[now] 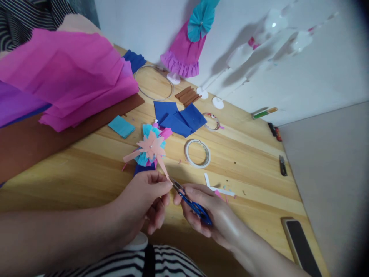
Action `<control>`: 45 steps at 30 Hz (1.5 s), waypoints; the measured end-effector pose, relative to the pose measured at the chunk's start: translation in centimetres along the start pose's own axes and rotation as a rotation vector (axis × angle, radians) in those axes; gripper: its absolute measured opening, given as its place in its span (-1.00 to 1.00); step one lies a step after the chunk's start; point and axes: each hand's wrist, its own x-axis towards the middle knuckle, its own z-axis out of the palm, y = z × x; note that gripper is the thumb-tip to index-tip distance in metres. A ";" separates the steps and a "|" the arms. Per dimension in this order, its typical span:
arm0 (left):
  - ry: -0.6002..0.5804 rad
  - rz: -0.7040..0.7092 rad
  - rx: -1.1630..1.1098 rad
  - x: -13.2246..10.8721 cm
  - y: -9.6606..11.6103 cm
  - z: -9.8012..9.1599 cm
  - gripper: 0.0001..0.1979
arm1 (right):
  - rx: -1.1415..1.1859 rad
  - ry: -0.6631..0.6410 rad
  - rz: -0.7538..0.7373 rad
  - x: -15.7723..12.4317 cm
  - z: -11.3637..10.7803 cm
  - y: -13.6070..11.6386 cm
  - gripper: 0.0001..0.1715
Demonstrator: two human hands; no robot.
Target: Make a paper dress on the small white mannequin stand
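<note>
My left hand (147, 200) pinches the tip of a long pink strip that hangs from a paper flower (150, 148). The flower has pale pink petals over light blue and dark blue crepe layers, and stands just above the wooden table (245, 154). My right hand (207, 215) is closed round small blue-handled scissors (188, 200). Their blades point up-left and meet the pink strip right beside my left fingertips.
A stack of pink and purple crepe paper (66, 77) lies on brown sheets at left. Blue paper pieces (180, 117), a tape roll (197, 153), a wire ring (155, 82), a paper-dressed figure (187, 46) and a phone (301, 242) lie around.
</note>
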 end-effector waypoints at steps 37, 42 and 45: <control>-0.024 -0.015 0.001 0.2 -0.2 -0.3 -0.71 | 0.056 -0.083 0.004 0.7 -0.1 -0.1 -0.59; -0.015 -0.053 0.010 -0.2 0.0 -0.1 -0.70 | 0.048 -0.118 0.030 0.8 -0.7 -0.1 -0.59; 0.009 -0.072 0.013 -0.4 0.1 0.0 -0.71 | 0.052 -0.158 0.067 1.1 -1.3 -0.1 -0.58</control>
